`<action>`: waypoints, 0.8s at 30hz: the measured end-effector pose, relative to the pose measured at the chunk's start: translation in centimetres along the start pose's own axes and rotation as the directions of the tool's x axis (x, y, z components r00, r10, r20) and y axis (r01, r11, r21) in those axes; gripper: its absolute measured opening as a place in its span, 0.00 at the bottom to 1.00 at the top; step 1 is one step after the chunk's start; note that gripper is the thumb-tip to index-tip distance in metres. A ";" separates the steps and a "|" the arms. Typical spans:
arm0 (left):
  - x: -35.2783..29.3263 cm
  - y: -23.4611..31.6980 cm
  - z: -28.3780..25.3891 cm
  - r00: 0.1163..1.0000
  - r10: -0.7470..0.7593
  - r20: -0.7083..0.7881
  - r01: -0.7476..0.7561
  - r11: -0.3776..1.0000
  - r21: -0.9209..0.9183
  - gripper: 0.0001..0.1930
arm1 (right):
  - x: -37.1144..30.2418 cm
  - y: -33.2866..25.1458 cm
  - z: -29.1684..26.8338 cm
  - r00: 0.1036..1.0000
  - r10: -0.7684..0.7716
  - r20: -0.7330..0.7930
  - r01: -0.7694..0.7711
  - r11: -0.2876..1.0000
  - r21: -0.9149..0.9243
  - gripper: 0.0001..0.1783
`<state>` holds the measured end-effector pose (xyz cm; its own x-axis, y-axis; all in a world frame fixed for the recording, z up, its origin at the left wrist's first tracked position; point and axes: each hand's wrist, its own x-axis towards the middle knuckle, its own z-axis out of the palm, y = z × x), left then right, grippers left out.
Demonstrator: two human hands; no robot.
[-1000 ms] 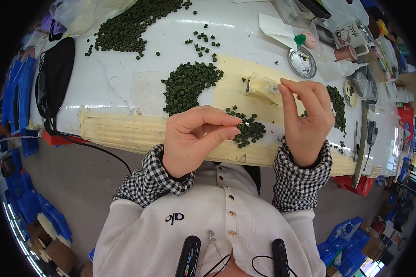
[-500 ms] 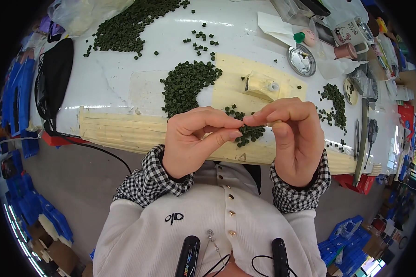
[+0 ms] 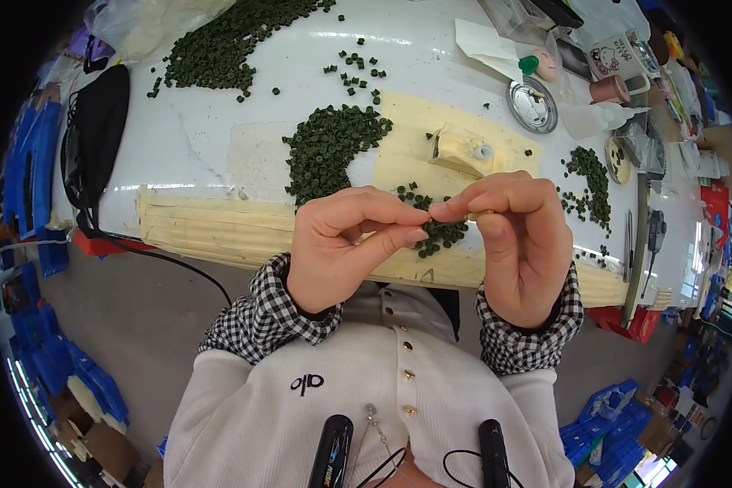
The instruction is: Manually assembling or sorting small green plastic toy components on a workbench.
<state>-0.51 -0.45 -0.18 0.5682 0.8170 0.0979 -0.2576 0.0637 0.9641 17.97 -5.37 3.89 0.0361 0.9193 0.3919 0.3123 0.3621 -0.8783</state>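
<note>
Your white table (image 3: 179, 138) carries a yellow sheet (image 3: 407, 167), with a heap of dark green pieces (image 3: 333, 150) at its left edge, likely for easy reach. Your left hand (image 3: 333, 248) and right hand (image 3: 529, 248) come together at the fingertips, apparently to steady fine work. The left thumb and forefinger pinch together; the right forefinger reaches their tips, but whether its thumb grips anything I cannot tell. Beyond, the taped block (image 3: 459, 152) slants from upper left to lower right. The tiny item (image 3: 426, 227) sits between your left fingertips, mostly hidden; its direction and long axis are unclear.
</note>
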 end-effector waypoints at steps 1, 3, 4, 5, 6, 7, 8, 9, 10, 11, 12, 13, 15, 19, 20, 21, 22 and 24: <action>0.0 0.1 0.0 1.000 0.002 -0.004 -0.002 1.000 0.001 0.09 | 0.0 -0.4 0.0 1.000 0.029 0.000 -0.029 0.999 0.033 0.05; 0.1 0.2 0.1 1.000 -0.002 -0.011 0.002 1.000 0.017 0.09 | 0.1 -0.5 0.0 0.994 0.052 -0.095 -0.048 0.998 0.048 0.06; 0.1 0.2 0.2 1.000 -0.004 -0.012 0.004 1.000 0.023 0.09 | 0.2 -0.3 0.0 0.981 0.044 -0.191 -0.039 0.999 0.030 0.07; 0.1 0.1 0.2 1.000 -0.008 -0.017 0.008 1.000 0.009 0.09 | 0.3 -0.1 0.0 0.958 0.033 -0.286 -0.031 0.999 0.010 0.07; 0.1 0.2 0.2 1.000 -0.011 -0.029 0.011 1.000 0.002 0.09 | 0.6 0.3 -0.4 0.954 -0.025 -0.298 -0.028 0.985 -0.172 0.07; 0.0 0.2 0.2 0.999 -0.015 -0.041 0.014 1.000 -0.006 0.09 | 0.8 1.0 -1.1 0.950 -0.084 -0.301 -0.027 0.937 -0.349 0.07; 0.0 0.2 0.1 0.999 -0.012 -0.035 0.012 1.000 -0.005 0.09 | 1.1 1.7 -1.5 0.945 -0.143 -0.293 -0.029 0.857 -0.514 0.07; 0.0 0.1 -0.1 1.000 -0.010 -0.022 0.009 1.000 -0.011 0.10 | 1.3 2.2 -1.6 0.933 -0.171 -0.316 -0.043 0.820 -0.571 0.06; 0.0 0.0 -0.1 1.000 -0.007 -0.009 0.007 1.000 -0.016 0.10 | 1.5 2.7 -1.8 0.943 -0.192 -0.273 -0.021 0.781 -0.624 0.05; 0.1 0.0 0.0 1.000 -0.003 -0.016 0.003 1.000 -0.009 0.09 | 1.7 3.0 -1.9 0.951 -0.211 -0.228 0.002 0.738 -0.674 0.04; 0.1 0.1 0.1 1.000 -0.001 -0.027 0.001 1.000 -0.001 0.09 | 1.8 3.3 -1.9 0.958 -0.224 -0.180 0.028 0.696 -0.718 0.03; 0.1 0.1 0.1 0.999 0.001 -0.037 -0.001 1.000 0.007 0.09 | 1.8 3.4 -1.9 0.967 -0.199 -0.160 0.023 0.690 -0.724 0.03; 0.1 0.1 0.1 0.999 0.004 -0.041 -0.004 1.000 0.006 0.09 | 1.8 3.5 -1.9 0.980 -0.168 -0.107 0.032 0.667 -0.744 0.04; 0.1 0.0 0.1 0.999 0.004 -0.049 -0.004 1.000 -0.002 0.08 | 1.3 3.2 -1.6 0.961 -0.215 -0.174 0.017 0.675 -0.738 0.07; 0.1 0.0 0.0 0.999 0.005 -0.049 -0.005 1.000 -0.004 0.08 | 0.9 2.7 -1.5 0.961 -0.201 -0.191 0.012 0.718 -0.696 0.08; -0.1 0.2 0.0 0.998 0.005 -0.061 -0.005 1.000 0.006 0.08 | 0.5 2.0 -1.3 0.961 -0.187 -0.203 0.014 0.768 -0.640 0.09; 0.0 0.2 0.0 0.998 0.003 -0.057 -0.003 1.000 0.000 0.08 | -0.2 1.2 -1.2 0.961 -0.167 -0.219 0.004 0.803 -0.596 0.11; 0.1 0.1 -0.1 0.998 0.002 -0.057 -0.002 1.000 -0.002 0.08 | -1.7 -0.3 -0.3 0.987 0.017 -0.159 -0.080 0.913 -0.401 0.12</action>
<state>-0.51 -0.34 -0.13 0.5222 0.8486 0.0852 -0.2604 0.0635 0.9634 18.11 -7.09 3.54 0.1914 0.8892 0.4156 0.6629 0.1952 -0.7228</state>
